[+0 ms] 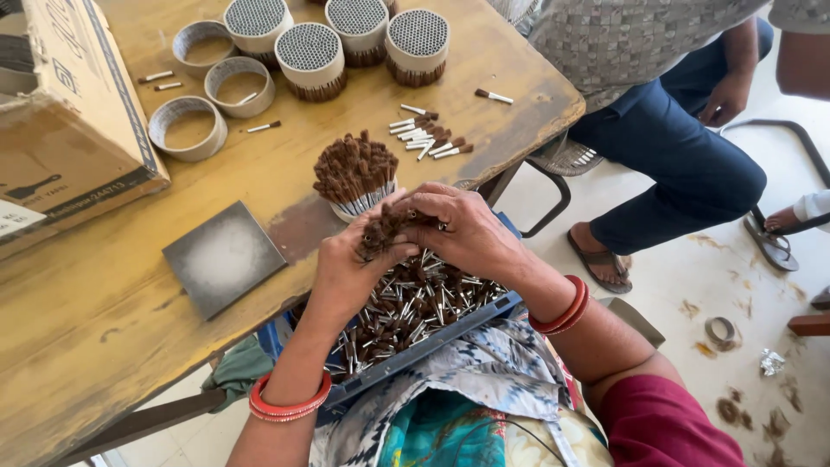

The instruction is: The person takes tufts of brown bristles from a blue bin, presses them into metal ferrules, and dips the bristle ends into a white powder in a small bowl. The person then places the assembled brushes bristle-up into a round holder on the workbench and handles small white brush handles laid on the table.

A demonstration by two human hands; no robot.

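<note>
**Both hands gather a clump of brown-tipped sticks over a blue tray**

Head view: The left hand (350,268) and right hand (471,233) meet just above a blue tray (432,342) that rests on the person's lap at the edge of the table (104,303). Both hands are curled closed around one clump (385,227) of brown-tipped sticks, the left cupping it from below, the right pinching it from above with bent fingers. The tray beneath is full of loose sticks (411,303) with silvery shafts and brown heads, lying in all directions. Each wrist wears red bangles.

Just beyond the hands, on the table, a bundle (354,173) of sticks stands upright, brown heads up, white shafts below. To its right lies a small scatter of loose white sticks (428,134). A grey square plate (223,258) lies flat to the left of the hands. Further back stand four filled rings (333,39), packed with stick ends that show as a fine dotted face, and three empty rings (207,91) beside them. A cardboard box (60,121) sits at the table's left end.

Another person (683,130) in blue trousers sits past the table's far right corner, well apart from the hands.
</note>
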